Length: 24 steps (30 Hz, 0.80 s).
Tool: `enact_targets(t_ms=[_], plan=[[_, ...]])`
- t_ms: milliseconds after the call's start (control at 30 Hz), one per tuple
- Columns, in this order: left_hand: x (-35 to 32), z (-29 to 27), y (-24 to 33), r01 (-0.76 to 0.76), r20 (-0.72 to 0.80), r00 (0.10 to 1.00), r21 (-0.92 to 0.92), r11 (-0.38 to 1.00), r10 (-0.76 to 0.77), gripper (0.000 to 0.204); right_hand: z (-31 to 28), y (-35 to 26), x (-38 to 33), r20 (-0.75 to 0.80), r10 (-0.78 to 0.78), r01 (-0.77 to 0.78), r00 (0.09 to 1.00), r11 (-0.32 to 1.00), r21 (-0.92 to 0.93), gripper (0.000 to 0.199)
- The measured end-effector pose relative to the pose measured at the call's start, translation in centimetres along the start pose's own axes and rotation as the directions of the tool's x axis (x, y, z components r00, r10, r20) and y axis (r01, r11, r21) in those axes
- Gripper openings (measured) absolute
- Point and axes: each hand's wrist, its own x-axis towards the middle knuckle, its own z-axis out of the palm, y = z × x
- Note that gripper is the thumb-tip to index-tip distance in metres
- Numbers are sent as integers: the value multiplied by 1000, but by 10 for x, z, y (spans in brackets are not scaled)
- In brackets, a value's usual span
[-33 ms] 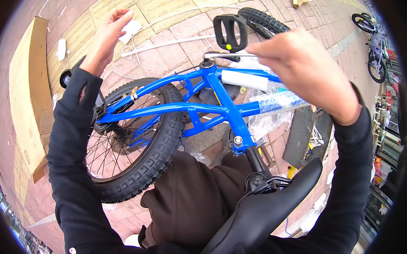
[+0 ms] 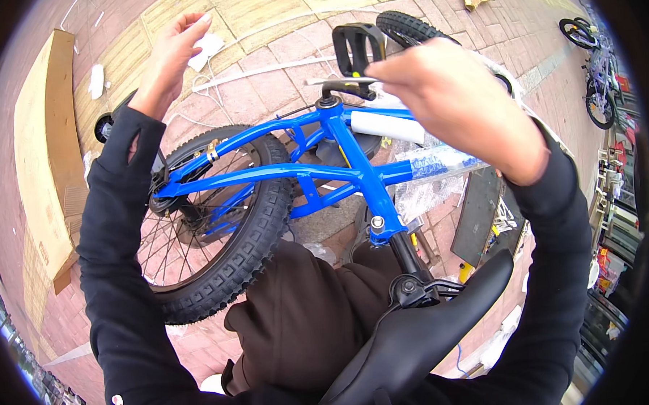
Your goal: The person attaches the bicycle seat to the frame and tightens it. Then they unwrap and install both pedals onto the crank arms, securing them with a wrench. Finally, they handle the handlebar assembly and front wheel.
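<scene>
A blue bicycle frame (image 2: pixel 265 175) lies across my lap, its rear wheel (image 2: pixel 258 256) at left and its black saddle (image 2: pixel 424 336) at lower right. My right hand (image 2: pixel 454 103) is closed around a thin metal wrench (image 2: pixel 326 81). That tool extends left, just above the crank axle end (image 2: pixel 327 101) on the frame; whether it touches the axle I cannot tell. Behind it a black pedal (image 2: pixel 342 53) stands up on its crank arm. My left hand (image 2: pixel 170 64) is raised beyond the rear wheel, fingers loosely curled, with nothing visible in it.
A long cardboard box (image 2: pixel 44 157) lies at the left, near a small black wheel (image 2: pixel 104 127). Beyond my right hand is another knobbly tyre (image 2: pixel 411 28). Bubble wrap (image 2: pixel 442 161) covers a frame tube, with dark flat pieces (image 2: pixel 477 214) beside it. Another bicycle (image 2: pixel 598 82) stands far right.
My right hand and the wrench have moved left and slightly up, and the wrench end has lifted off the axle end. The pedal has shifted a little left. My left hand has hardly moved.
</scene>
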Motion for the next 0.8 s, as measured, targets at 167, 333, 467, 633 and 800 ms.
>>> enact_targets(t_ms=[167, 333, 467, 633, 800], plan=[[-6, 15, 6, -12, 141, 990, -63, 998, 20, 48, -4, -14, 0, 166, 93, -105, 982, 993, 61, 16], [-22, 45, 9, 40, 343, 939, -40, 998, -24, 44, -17, -11, -61, 143, 267, -269, 953, 963, -8, 19], [-26, 72, 13, 50, 421, 907, -37, 998, -29, 41, -4, -15, -67, 25, 305, -303, 952, 951, -64, 22], [-33, 80, 14, 82, 441, 895, -15, 997, -67, 37, 2, -13, -61, -62, 246, -251, 967, 960, -123, 17], [-39, 64, 12, 112, 425, 900, -7, 994, -99, 38, 15, 33, -65, 6, 272, -269, 962, 947, 179, 24]])
